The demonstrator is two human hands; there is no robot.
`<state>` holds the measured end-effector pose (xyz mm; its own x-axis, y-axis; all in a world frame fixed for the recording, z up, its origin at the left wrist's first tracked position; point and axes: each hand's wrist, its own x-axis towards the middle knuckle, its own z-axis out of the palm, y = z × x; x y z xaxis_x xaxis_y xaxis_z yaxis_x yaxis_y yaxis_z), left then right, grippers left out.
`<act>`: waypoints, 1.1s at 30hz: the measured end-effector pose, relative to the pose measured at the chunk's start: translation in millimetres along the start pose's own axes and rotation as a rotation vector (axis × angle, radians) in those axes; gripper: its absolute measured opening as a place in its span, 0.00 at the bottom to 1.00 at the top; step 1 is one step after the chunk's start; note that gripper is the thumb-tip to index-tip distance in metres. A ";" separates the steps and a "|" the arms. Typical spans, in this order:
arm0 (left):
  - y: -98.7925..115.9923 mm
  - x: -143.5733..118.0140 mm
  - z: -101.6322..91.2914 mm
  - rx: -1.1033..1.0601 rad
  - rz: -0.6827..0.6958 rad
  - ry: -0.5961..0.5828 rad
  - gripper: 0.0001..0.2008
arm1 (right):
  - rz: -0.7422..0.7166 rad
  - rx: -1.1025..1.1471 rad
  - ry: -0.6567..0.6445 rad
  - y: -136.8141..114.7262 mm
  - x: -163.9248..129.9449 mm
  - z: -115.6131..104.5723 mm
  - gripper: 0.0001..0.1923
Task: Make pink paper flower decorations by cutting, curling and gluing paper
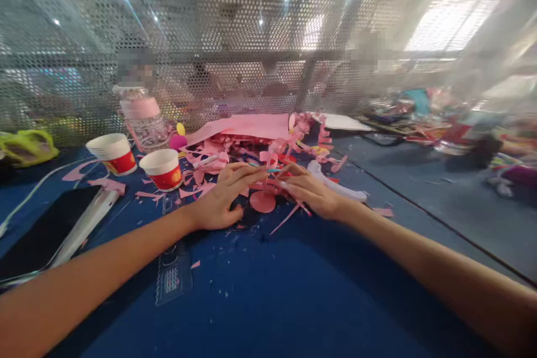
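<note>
Craft workshop: blue worktable [293, 291] strewn with pink paper scraps [235, 145], perforated metal screen [210, 22]

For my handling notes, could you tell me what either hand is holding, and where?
It cannot be told: the left hand and right hand lie flat, fingertips among pink paper scraps beside a pink paper disc.

Both hands [264, 193] outstretched, fingertips meeting

A flat pink paper disc [262, 201] lies on the blue table among pink paper scraps [218, 159].
</note>
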<state>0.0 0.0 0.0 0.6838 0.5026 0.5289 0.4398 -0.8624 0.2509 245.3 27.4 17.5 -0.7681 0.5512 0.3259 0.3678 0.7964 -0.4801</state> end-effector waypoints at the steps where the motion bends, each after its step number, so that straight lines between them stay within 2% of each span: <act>1: -0.4 0.0 0.6 -0.001 0.001 -0.002 0.42 | 0.008 0.025 -0.009 -1.5 1.5 1.9 0.30; 4: -1.6 0.1 1.9 -0.003 0.012 0.000 0.43 | 0.059 0.121 0.011 -3.0 4.6 6.5 0.29; 7: -2.1 0.7 2.4 -0.006 0.039 0.015 0.44 | 0.157 0.252 0.102 1.3 4.6 8.7 0.28; 10: -1.9 1.4 2.3 -0.006 0.053 0.031 0.44 | 0.195 0.284 0.172 5.9 3.6 10.0 0.27; 15: -1.1 1.9 2.0 -0.005 0.064 0.032 0.43 | 0.176 0.277 0.178 6.8 3.5 13.1 0.27; 18: -1.1 1.9 1.8 -0.001 0.065 0.041 0.43 | 0.119 0.188 0.183 4.4 3.6 12.7 0.26; 23: -0.9 2.1 1.3 0.002 0.064 0.030 0.42 | -0.004 -0.040 0.157 3.2 3.8 1.9 0.26; 27: -1.2 1.9 1.4 -0.001 0.065 0.034 0.43 | -0.044 -0.113 0.153 3.1 4.5 -8.6 0.26; 29: -1.7 1.8 1.6 -0.002 0.076 0.032 0.43 | -0.023 -0.096 0.132 0.2 4.8 -12.2 0.25; 33: -3.1 1.5 2.3 0.000 0.087 0.027 0.43 | 0.024 0.096 0.096 -6.2 4.2 -14.9 0.23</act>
<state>1.0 3.6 -1.8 0.7034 0.4236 0.5708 0.3792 -0.9028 0.2027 247.6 28.5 34.0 -0.7043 0.5951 0.3871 0.3302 0.7573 -0.5634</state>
